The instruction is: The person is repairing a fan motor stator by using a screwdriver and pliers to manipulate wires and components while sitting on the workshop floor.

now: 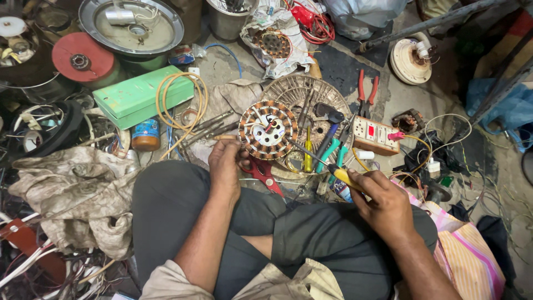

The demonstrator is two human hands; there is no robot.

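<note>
At the far left a crumpled, stained grey cloth [78, 189] lies on the floor beside a tangle of white and red wires, partly cut off by the frame edge. Above it sit a flat green metal box [136, 95], a red disc [80, 58] with a bearing at its centre, and a round steel pan [89, 22] holding a small metal cylinder and some white wire. A loop of tan cable [180, 103] lies over the box's corner, and a small orange-and-blue tin [146, 134] stands just beside it; its contents cannot be seen.

The left hand [226, 162] is closed on the lower left edge of a round motor stator [268, 129] — copper-wound coils ringed around a pale hub — with fingers curled under it, so the grip itself is partly hidden. The stator rests in front of the person's knees, over a ribbed, dusty fan housing [288, 91]. Red-handled scissors [265, 175] lie just below it.

The right hand [386, 203] is wrapped around the yellow handle of a screwdriver [327, 165], its thin shaft reaching the stator's right edge. Teal-handled tools and a yellow tester lie between. Further right stand a cream switchboard [376, 136] with sockets, red-handled pliers [366, 91] — and a mess of thin wires, hard to sort out.
</note>
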